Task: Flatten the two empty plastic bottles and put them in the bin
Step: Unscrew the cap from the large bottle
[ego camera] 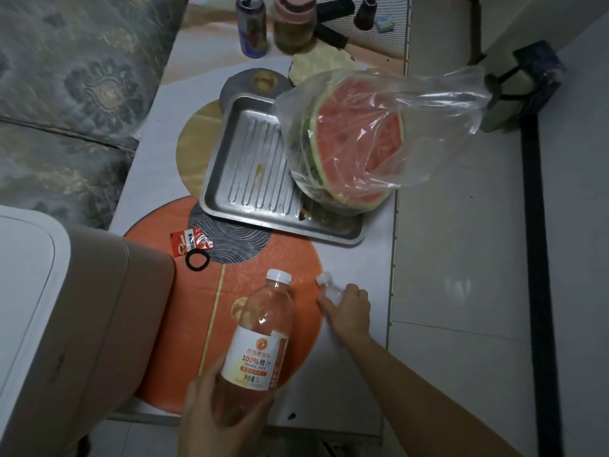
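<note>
The left hand (217, 410) grips the base of the big orange juice bottle (258, 338), held tilted over the near edge of the table (356, 265). To its right, the right hand (349, 311) curls around the small clear bottle (329, 288), lying on the table.

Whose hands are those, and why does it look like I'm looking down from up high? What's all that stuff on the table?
A person wears a camera on the head, so you see what they see, looking down. The left hand holds a big juice bottle with its cap on. The right hand is curled round a small bottle on the table. Further back, a metal tray holds half a watermelon in a clear bag. There is also a black hair tie and a red wrapper.
</note>
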